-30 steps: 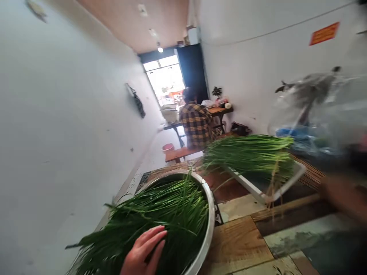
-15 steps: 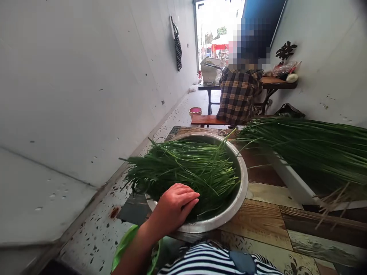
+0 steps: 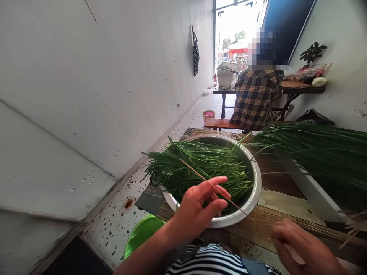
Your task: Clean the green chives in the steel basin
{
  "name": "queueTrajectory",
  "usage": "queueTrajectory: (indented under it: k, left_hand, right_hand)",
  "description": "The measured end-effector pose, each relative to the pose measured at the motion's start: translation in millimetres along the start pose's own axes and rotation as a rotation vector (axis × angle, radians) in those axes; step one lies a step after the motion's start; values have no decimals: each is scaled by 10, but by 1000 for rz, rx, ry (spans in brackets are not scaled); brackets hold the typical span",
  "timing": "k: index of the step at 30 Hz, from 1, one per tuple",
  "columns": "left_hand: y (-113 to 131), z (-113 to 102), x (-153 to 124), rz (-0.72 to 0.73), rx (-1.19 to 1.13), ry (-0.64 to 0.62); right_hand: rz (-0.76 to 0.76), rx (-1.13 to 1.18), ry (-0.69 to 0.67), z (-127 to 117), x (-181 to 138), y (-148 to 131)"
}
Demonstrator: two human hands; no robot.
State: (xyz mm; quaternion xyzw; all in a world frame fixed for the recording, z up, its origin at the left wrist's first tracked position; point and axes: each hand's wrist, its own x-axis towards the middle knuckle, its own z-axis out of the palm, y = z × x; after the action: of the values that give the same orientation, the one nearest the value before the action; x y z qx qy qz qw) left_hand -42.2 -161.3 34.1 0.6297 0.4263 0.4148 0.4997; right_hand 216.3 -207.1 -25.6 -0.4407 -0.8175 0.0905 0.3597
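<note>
My left hand (image 3: 197, 208) hovers over the near rim of a steel basin (image 3: 256, 191), fingers curled around a thin bamboo skewer (image 3: 195, 171) that slants across it. Under the skewer, long green garlic chives (image 3: 206, 154) fill the basin, their leafy ends hanging over its left side. To the right, above the wood-patterned tabletop, is my right hand (image 3: 304, 244), blurred by motion. Its fingers are bent together, and whatever may be between them cannot be made out.
A white bin (image 3: 315, 187) at right carries a big heap of chives (image 3: 321, 152) and several thin sticks (image 3: 357, 227). A green bag (image 3: 143, 233) is low at left. Beyond the table, a person in a plaid shirt (image 3: 258, 97) sits on a red bench (image 3: 219, 123).
My left hand has lifted off the chives and now has the skewer in it. My right hand has come into view at lower right. The view has shifted left.
</note>
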Motion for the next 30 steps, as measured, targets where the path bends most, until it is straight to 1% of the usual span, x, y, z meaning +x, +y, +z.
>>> queueTrajectory:
  k: [1,3,4,6,8,10,11,12,13,15,16,17,19,22,24,26,27,28,30]
  left_hand:
    - [27,39,-8,-36,-77,3]
    - [62,94,-8,-96,-177,1]
    - [76,117,8,-110,-199,-19]
    - [111,155,99,-103,-180,-86]
    - [149,174,303,-58,-74,-178]
    - [157,152,649,6,76,-254]
    - [140,127,873,41,150,-256]
    - [105,99,1121,75,231,-216]
    - [53,75,1382,107,318,-145]
    - [-86,65,1884,145,501,17]
    - [-163,90,2099,147,594,48]
    - [-239,138,2276,115,666,57]
    - [-362,283,2508,14,771,69]
    - [-422,497,2598,-108,787,57]
    - [-360,537,2573,-142,698,79]
    - [-206,455,2533,-106,537,126]
    - [-90,372,2509,-57,442,153]
    - [55,267,2480,14,355,189]
    - [430,16,2382,182,248,291]
  right_hand:
    - [-57,34,-68,31,127,-33]
    - [-57,73,-165,75,354,-114]
    - [-70,122,-171,90,448,-156]
    - [-26,206,-145,111,589,-212]
    - [102,268,-79,127,669,-205]
    - [297,361,-51,145,692,-121]
    - [403,419,-29,157,686,-58]
    - [499,480,-9,173,671,14]
    - [571,540,8,191,650,87]
    - [647,635,45,234,602,216]
    - [663,662,63,256,580,266]
    - [672,674,85,275,562,303]
    - [681,666,131,306,536,346]
    - [701,655,161,341,513,373]
    - [718,681,146,376,487,397]
    - [717,713,129,426,449,430]
    - [707,723,125,455,429,446]
    - [690,726,128,482,414,461]
    - [654,722,135,526,403,480]
